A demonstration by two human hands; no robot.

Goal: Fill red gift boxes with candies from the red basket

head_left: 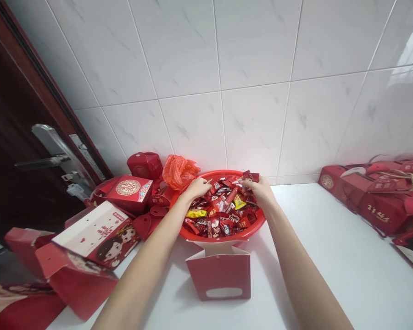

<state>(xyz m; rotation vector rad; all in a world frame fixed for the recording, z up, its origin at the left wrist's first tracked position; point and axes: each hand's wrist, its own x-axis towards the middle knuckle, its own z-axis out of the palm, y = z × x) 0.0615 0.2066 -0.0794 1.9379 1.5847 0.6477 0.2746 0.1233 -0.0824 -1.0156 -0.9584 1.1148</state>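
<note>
A red plastic basket (261, 223) full of wrapped candies (223, 208) stands against the wall in front of me. My right hand (259, 190) is at the basket's right side, its fingers closed on a dark red candy packet (250, 176). Over the left side reaches my left hand (198, 189), fingers pinched together at the candies; whatever lies between them is too small to make out. Nearer to me, between my forearms, an open-topped red paper box (222, 272) stands upright on the white table (261, 293).
Several red and white gift boxes (106, 231) crowd the left side, with a crumpled red plastic bag (180, 172) behind them. More red boxes (382, 197) are piled along the right. A dark door with a metal handle (55, 158) borders the left; a tiled wall (254, 128) rises behind.
</note>
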